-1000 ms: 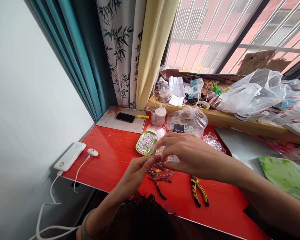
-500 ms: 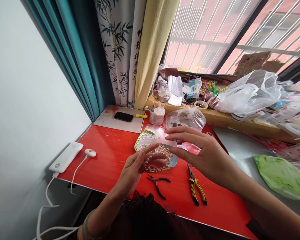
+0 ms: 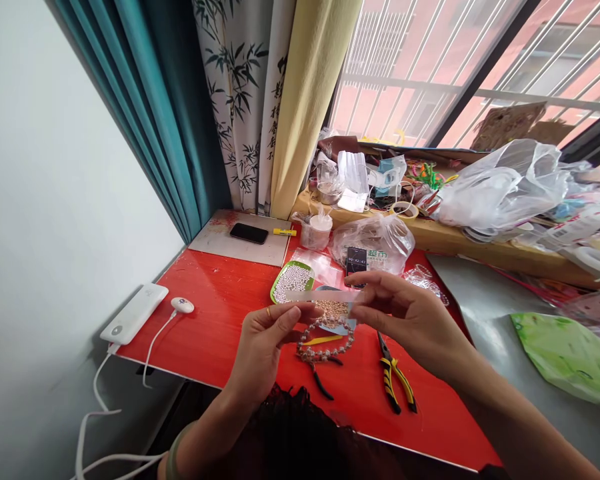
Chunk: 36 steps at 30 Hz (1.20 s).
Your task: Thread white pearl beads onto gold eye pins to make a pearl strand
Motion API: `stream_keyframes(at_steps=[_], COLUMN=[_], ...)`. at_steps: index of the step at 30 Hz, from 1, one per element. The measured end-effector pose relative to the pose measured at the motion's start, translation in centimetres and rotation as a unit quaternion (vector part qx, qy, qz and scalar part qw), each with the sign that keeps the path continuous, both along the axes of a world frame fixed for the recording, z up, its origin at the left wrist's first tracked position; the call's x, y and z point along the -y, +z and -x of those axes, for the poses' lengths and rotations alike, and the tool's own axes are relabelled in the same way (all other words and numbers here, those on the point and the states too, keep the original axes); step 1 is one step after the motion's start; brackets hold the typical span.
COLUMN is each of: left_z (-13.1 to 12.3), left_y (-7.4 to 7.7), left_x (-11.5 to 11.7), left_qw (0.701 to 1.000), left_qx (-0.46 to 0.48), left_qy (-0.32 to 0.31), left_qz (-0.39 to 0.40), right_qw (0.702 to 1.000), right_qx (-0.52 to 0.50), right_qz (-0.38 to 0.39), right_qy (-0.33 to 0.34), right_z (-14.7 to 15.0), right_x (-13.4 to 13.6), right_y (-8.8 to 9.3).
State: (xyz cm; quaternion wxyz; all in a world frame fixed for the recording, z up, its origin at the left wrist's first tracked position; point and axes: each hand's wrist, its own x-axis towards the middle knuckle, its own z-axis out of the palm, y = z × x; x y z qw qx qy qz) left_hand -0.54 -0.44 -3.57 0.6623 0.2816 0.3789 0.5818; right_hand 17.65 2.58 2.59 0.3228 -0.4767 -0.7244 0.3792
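My left hand (image 3: 267,337) is closed, with a beaded bracelet (image 3: 325,357) hanging from its thumb and fingers over the table. A narrow translucent strip (image 3: 325,296) lies level just above these fingertips. Its right end meets my right hand (image 3: 397,317), whose thumb and fingers pinch around it. Below the bracelet, small black-handled pliers (image 3: 323,385) rest on the red table, partly covered by it. Behind the hands are a green tray of pale beads (image 3: 293,280) and a bluish tray of gold beads (image 3: 334,311), the latter partly hidden.
Yellow-and-black long-nose pliers (image 3: 397,377) lie right of centre on the red table (image 3: 215,293). A phone showing a timer (image 3: 356,260) leans before a plastic bag (image 3: 393,237). Another phone (image 3: 249,233) and a white power bank (image 3: 135,313) are leftward. Clutter fills the sill.
My right hand has drawn its fingers together at the strip's right end and moved slightly lower. The bracelet has shifted right and down, hanging more openly from my left hand.
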Motion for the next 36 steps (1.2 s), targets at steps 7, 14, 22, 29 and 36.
stream_keyframes(at_steps=[7, 14, 22, 29, 36], left_z=[-0.7, -0.6, -0.3, -1.6, -2.2], left_y=[0.0, -1.0, -3.2, -4.9, -5.7], left_x=[0.3, 0.6, 0.4, 0.2, -0.2], left_qw=[0.994, 0.949, 0.836, 0.827, 0.919], left_qx=[-0.097, -0.243, -0.401, -0.441, -0.303], left_qy=[0.037, 0.041, -0.021, -0.085, -0.159], left_qz=[-0.037, -0.195, -0.374, -0.338, -0.196], right_qw=[0.89, 0.883, 0.896, 0.905, 0.949], right_qx=[0.174, 0.187, 0.142, 0.128, 0.022], right_qz=[-0.42, -0.431, -0.418, -0.394, -0.273], right_qy=[-0.017, -0.002, -0.037, -0.101, -0.156], right_z=[1.5, 2.9, 2.2, 1.4, 1.3], right_x=[2.5, 2.4, 3.9, 4.2, 3.9], right_y=[-2.0, -3.8, -6.8, -10.0, -10.6])
